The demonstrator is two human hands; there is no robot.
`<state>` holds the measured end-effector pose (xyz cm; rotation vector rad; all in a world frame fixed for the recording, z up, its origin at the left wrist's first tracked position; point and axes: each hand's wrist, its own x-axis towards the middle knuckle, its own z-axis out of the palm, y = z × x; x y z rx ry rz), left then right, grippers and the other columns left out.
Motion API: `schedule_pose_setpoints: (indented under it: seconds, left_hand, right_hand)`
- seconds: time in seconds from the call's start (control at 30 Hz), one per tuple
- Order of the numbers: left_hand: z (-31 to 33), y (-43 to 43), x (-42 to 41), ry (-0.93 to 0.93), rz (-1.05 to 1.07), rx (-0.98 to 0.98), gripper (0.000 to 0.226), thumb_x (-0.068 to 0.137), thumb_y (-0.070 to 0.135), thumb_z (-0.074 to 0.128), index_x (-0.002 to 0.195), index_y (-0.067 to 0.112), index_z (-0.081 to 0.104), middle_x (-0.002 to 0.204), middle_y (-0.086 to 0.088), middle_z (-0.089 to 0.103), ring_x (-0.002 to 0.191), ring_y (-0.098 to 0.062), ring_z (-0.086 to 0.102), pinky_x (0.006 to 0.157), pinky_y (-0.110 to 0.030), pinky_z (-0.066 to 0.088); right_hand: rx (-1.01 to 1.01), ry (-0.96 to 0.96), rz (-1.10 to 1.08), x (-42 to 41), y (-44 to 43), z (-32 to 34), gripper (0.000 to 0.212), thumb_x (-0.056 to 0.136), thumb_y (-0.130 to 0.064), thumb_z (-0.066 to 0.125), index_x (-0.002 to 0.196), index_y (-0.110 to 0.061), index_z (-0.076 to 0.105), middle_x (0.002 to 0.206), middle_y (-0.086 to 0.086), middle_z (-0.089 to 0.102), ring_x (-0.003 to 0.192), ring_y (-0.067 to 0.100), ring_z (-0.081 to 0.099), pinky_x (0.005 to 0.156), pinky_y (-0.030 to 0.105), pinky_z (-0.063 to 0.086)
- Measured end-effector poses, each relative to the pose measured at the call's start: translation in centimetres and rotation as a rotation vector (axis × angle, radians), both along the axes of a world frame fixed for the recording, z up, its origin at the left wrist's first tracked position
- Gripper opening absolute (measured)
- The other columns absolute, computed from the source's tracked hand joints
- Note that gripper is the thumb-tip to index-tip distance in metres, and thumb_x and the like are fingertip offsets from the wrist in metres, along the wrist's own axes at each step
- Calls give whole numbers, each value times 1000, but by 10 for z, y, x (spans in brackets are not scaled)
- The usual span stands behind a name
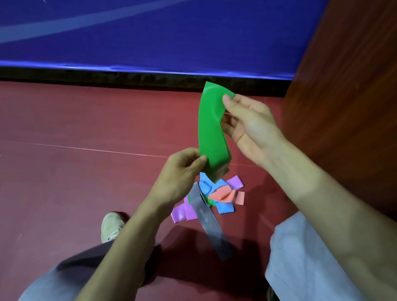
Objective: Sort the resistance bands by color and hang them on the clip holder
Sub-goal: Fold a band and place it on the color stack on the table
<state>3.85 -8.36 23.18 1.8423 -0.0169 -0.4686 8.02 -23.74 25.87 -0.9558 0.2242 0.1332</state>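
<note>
Head camera view, looking down from a crouching person's eyes at both bare forearms reaching forward over a dark red floor (pixel 72 177). A green resistance band (pixel 211 129) is held in the air between the two hands, standing nearly upright as a flat, slightly curved strip. The left hand (pixel 183 174) pinches the band's lower end, thumb on the near face and fingers curled behind it. The right hand (pixel 249 124), higher up and further from the camera, grips the upper part, its thumb pressed on the band's right edge and its fingers tucked behind; the top of the band pokes up just past that thumb. Directly below the held band, on the floor, lies a small pile of bands (pixel 222 192), overlapping one another: a blue band (pixel 207 186), a coral band (pixel 230 196) on top, a purple band (pixel 183 211) sticking out to the left, and a long grey band (pixel 211 228) stretching from the pile toward the camera. The green band hangs clear of the pile, its lower end just above it. A beige shoe (pixel 110 226) rests on the floor left of the pile, and grey trouser knees (pixel 47 291) fill the lower corners. A blue banner (pixel 129 34) with pale markings runs along the far edge, and a brown wooden panel (pixel 358 82) rises on the right.
</note>
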Motion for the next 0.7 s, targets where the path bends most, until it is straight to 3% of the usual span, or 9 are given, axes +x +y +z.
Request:
schedule_pose_setpoints:
  seconds: [0.17,0.37,0.5,0.7]
  left_hand:
    - [1,4,-4,24,116,-60,15,94,8,56,93,1,68,89,-19,71,80,-20,62,86,-44,52]
    - [9,9,-5,7,219,-112,14,94,10,56,87,9,69,77,-4,68,72,-15,59,71,-33,51]
    - [13,11,-3,35,248,-180,14,92,4,55,91,7,68,76,-2,69,70,-15,59,66,-28,50]
    - [15,17,3,52,318,-274,23,88,-6,53,105,2,67,94,-15,70,80,-22,61,78,-37,49]
  right_hand:
    - [161,189,-143,6,-11,-8,12,95,0,51,89,-2,61,74,8,68,61,13,67,65,23,58]
    - [219,351,-155,9,-14,-18,8,94,0,51,92,1,58,84,15,64,75,22,66,68,28,59]
    - [79,420,-8,4,-10,-17,13,96,-7,49,90,-3,60,85,11,66,72,19,67,66,26,58]
    - [-171,413,272,-4,1,-12,20,97,-21,49,91,-10,64,78,4,69,69,16,64,69,27,54]
